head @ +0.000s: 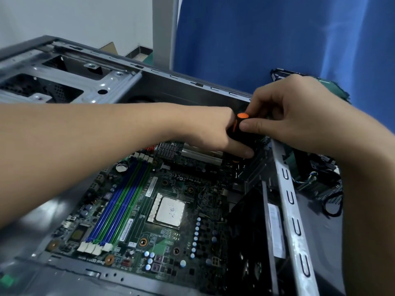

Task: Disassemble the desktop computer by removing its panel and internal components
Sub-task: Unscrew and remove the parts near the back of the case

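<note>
The desktop computer case (pixel 192 86) lies open on its side with its panel off, filling most of the view. Inside it the green motherboard (pixel 171 236) lies flat, its bare processor (pixel 170 211) near the middle under a smear of dried paste. Left of the processor run four empty memory slots (pixel 119 201), blue and green by turns. Printed on the board's near edge, upside down, is "Dual DDR3"; near the expansion slots a line reads "PCI-E", the rest too small to make out. White stickers on the board carry print that is not legible.

At the far corner of the board both hands meet on a black screwdriver with an orange cap (pixel 240 124). The left hand (pixel 213 131) is wrapped around the lower handle; the right hand (pixel 288 112) pinches the top with thumb and fingers. The tip is hidden behind the left hand.

A silver drive cage (pixel 70 84) sits at the case's far left. Right of the case's rail, loose cables (pixel 329 201) and a green circuit board lie against a blue curtain (pixel 277 39).
</note>
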